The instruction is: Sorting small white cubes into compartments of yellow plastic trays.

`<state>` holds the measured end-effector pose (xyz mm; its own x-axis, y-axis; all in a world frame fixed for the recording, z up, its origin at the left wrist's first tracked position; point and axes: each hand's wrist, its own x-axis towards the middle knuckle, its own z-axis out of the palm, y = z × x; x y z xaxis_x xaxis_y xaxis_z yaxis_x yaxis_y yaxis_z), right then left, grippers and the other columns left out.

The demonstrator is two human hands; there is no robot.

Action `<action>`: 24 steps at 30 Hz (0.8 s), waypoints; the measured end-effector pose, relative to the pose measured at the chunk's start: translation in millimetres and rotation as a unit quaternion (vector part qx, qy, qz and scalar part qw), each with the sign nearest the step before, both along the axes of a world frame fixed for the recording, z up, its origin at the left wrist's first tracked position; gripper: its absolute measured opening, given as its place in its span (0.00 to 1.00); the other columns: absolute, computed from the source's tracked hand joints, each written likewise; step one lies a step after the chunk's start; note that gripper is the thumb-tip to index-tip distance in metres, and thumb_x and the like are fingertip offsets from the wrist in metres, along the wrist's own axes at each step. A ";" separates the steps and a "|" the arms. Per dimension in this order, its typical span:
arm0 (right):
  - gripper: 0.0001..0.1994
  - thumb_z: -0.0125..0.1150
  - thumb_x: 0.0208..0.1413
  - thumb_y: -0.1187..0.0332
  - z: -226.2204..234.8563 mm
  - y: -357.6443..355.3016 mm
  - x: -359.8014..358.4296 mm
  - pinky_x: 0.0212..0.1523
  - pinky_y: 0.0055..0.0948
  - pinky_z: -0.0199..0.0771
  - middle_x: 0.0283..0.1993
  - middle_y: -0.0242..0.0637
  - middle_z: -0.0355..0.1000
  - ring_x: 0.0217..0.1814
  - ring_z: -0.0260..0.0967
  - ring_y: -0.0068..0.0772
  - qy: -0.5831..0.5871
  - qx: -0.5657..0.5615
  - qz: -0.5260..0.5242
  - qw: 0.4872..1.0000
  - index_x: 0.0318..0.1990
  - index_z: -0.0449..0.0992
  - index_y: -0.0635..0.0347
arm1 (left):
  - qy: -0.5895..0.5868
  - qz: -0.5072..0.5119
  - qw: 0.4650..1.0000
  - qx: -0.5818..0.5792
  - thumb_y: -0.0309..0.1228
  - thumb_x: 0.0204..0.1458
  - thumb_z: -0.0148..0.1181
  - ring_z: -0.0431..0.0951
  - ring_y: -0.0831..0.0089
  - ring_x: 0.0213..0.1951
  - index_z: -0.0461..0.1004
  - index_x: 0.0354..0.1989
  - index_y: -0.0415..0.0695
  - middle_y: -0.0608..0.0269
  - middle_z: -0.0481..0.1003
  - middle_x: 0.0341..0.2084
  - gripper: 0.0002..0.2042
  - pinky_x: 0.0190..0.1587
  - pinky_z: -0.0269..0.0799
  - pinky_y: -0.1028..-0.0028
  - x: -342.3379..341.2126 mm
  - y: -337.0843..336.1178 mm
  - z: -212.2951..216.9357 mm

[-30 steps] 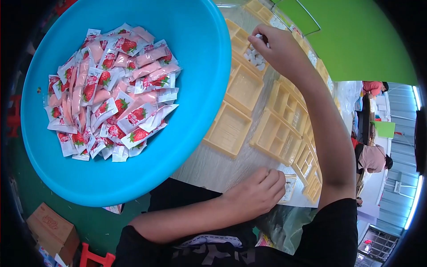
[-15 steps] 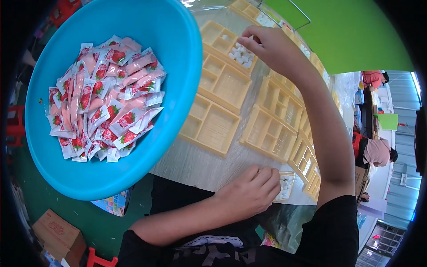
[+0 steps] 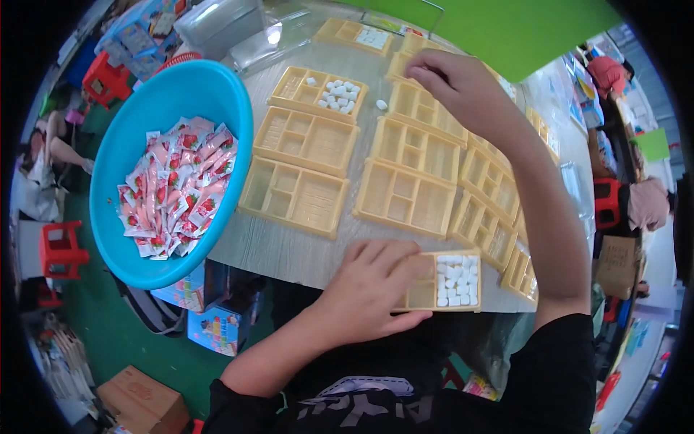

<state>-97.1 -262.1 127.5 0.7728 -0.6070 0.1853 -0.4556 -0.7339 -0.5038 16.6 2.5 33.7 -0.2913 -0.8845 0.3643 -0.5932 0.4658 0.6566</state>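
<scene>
My left hand [image 3: 372, 289] grips the left end of a pale yellow divided tray [image 3: 423, 298] at the near table edge, its thumb along the near side. Small white marshmallow-like pieces [image 3: 457, 281] fill that tray's right compartment in rows. Higher up, my right hand [image 3: 452, 83] hovers over other trays, fingers curled together; whatever they hold is hidden. To its left, another tray [image 3: 278, 92] has a loose heap of white pieces [image 3: 340, 96] in its right compartment and one piece in a smaller one. A single white piece [image 3: 382, 105] shows between the trays.
A large blue basin [image 3: 246, 137] of strawberry-printed sachets [image 3: 173, 192] stands at the left. Several unfilled divided trays [image 3: 318, 206] cover the table [image 3: 289, 257]. Clear plastic lids [image 3: 271, 43] lie at the far left, a green panel [image 3: 520, 32] at the far right. Other people sit farther right.
My view has shifted, showing more of the table. My right hand has moved off the far tray of loose pieces, to the right. The tray by my left hand shows more fully.
</scene>
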 end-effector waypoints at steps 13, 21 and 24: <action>0.06 0.59 0.66 0.71 17.1 128.2 -240.1 0.41 0.33 0.74 0.38 0.43 0.79 0.39 0.77 0.41 -0.018 0.052 -0.078 0.995 0.42 0.79 0.65 | -0.267 0.094 0.959 -0.008 0.40 0.48 0.74 0.72 0.48 0.62 0.68 0.64 0.42 0.49 0.72 0.59 0.35 0.67 0.66 0.58 53.0 -76.4 122.7; 0.04 0.58 0.64 0.75 21.4 169.2 -297.8 0.40 0.35 0.74 0.36 0.44 0.77 0.37 0.76 0.42 -0.034 0.049 -0.107 0.992 0.43 0.78 0.64 | -0.359 0.077 0.928 0.064 0.38 0.50 0.70 0.72 0.45 0.61 0.63 0.70 0.38 0.41 0.67 0.61 0.39 0.64 0.69 0.59 127.9 -186.7 116.3; 0.04 0.58 0.63 0.76 15.8 184.0 -311.5 0.38 0.36 0.72 0.35 0.43 0.75 0.36 0.74 0.42 -0.054 0.060 -0.118 0.990 0.43 0.77 0.64 | -0.390 0.069 0.914 0.091 0.38 0.47 0.70 0.71 0.45 0.62 0.61 0.71 0.38 0.41 0.64 0.63 0.41 0.66 0.68 0.60 145.8 -213.7 106.5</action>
<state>-408.6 -78.0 143.3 0.5870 -0.7906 0.1745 -0.5454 -0.5454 -0.6365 162.4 -211.2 140.2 -0.2809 -0.9577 -0.0627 -0.9585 0.2767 0.0681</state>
